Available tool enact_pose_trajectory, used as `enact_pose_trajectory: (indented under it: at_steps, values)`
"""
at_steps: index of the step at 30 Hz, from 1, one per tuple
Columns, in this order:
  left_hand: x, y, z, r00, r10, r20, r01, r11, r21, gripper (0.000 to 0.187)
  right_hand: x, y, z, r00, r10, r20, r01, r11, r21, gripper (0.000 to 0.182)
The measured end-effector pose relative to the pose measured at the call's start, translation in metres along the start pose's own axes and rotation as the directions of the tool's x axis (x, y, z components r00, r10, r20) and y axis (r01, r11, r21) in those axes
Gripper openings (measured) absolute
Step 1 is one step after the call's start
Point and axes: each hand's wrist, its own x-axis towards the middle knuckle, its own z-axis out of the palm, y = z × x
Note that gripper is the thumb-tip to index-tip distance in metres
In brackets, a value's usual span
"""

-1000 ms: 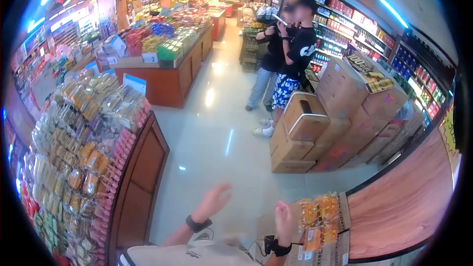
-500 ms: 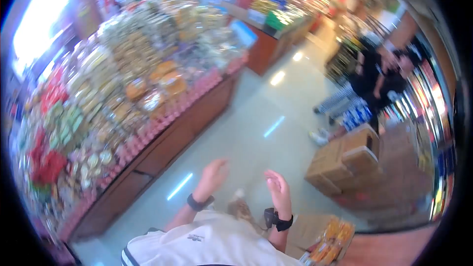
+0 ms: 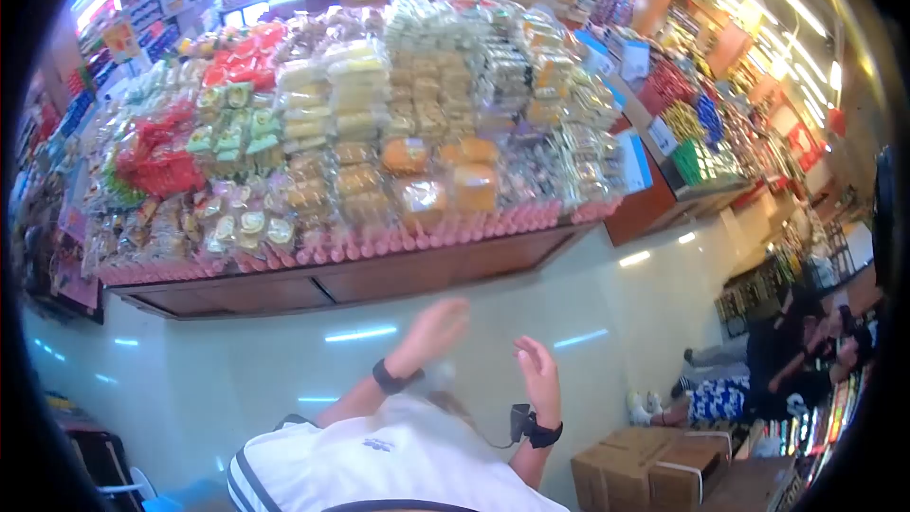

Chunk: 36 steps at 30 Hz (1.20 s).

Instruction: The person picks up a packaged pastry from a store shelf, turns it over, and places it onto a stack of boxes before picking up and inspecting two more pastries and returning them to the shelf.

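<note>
My left hand (image 3: 438, 330) is raised in front of my body with its fingers stretched out, slightly smeared by motion. Nothing shows in its grasp. To its right, my right hand (image 3: 538, 372) is held up with fingers apart and loosely bent, also without an object. Each wrist wears a black band, and a small dark device with a cable sits at the right one. Both hands are over the floor, touching nothing. Nearest ahead of them is a wide display counter (image 3: 417, 270), stacked with packaged breads (image 3: 474, 187), green-wrapped packs (image 3: 227, 137) and red packages (image 3: 161, 156).
Cardboard boxes (image 3: 611, 474) stand on the shiny floor (image 3: 493, 308) at the lower right. Beyond them, people in dark clothes (image 3: 791, 356) are beside shelves. Another produce counter (image 3: 654, 194) is at the back right. A dark chair-like object (image 3: 100, 460) is at the lower left.
My view has turned left, so the display counter now lies straight ahead. The boxes and people sit lower at the right, and the open carton of orange packages has left view. Both hands stay raised.
</note>
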Motion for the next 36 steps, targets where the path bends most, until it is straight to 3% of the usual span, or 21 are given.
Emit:
enact_pose_trajectory:
  at_steps: [5,14,18,24,29,31,36]
  values:
    - [0.037,0.000,-0.005,0.994,-0.005,-0.112,0.013,0.997,0.072,0.032,0.073,-0.031,-0.013,0.987,-0.121,0.109,0.120,0.993,0.018,0.037]
    - [0.094,0.014,0.033,0.949,-0.173,-0.264,0.173,0.985,-0.023,0.033,0.171,0.009,-0.050,0.939,-0.059,0.338,0.061,0.998,0.005,0.036]
    - [0.104,0.006,0.050,0.923,-0.212,-0.320,0.199,0.977,-0.071,0.031,0.206,0.028,-0.062,0.935,-0.060,0.350,0.061,0.998,0.009,0.036]
    - [0.132,-0.002,0.056,0.919,-0.221,-0.326,0.239,0.971,0.014,0.030,0.243,0.027,-0.072,0.930,-0.082,0.357,0.078,0.997,0.025,0.037]
    - [0.158,0.003,0.053,0.934,-0.168,-0.315,0.195,0.979,0.057,0.030,0.258,0.032,-0.071,0.935,-0.051,0.352,0.042,0.999,0.031,0.039]
    - [0.166,-0.007,0.049,0.940,-0.164,-0.297,0.171,0.985,-0.003,0.029,0.265,0.029,-0.062,0.927,-0.044,0.374,0.037,0.999,0.025,0.038]
    - [0.191,-0.046,0.034,0.948,-0.090,-0.305,0.111,0.992,0.052,0.028,0.288,0.037,-0.042,0.932,-0.056,0.357,0.044,0.998,0.042,0.038]
